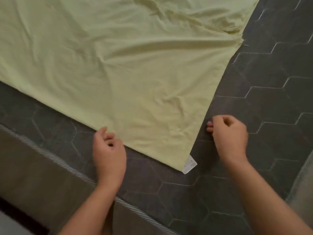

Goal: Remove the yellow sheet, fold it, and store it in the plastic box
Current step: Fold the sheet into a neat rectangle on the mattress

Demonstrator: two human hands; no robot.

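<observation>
yellow sheet spread on floor — hands apparently off it.

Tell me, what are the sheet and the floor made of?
The sheet looks like thin woven cloth, perhaps cotton, with a matte finish: it creases softly and bunches into folds, and a sewn white tag sits at its corner. The floor looks like dark matte hexagonal tile, stone or ceramic, with pale grout lines between pieces.

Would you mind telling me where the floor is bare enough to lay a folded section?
Bare tile floor runs right of the yellow sheet, beyond the right hand. A narrower strip lies between the sheet's near edge and the striped trim, crowded by the left hand.
</observation>
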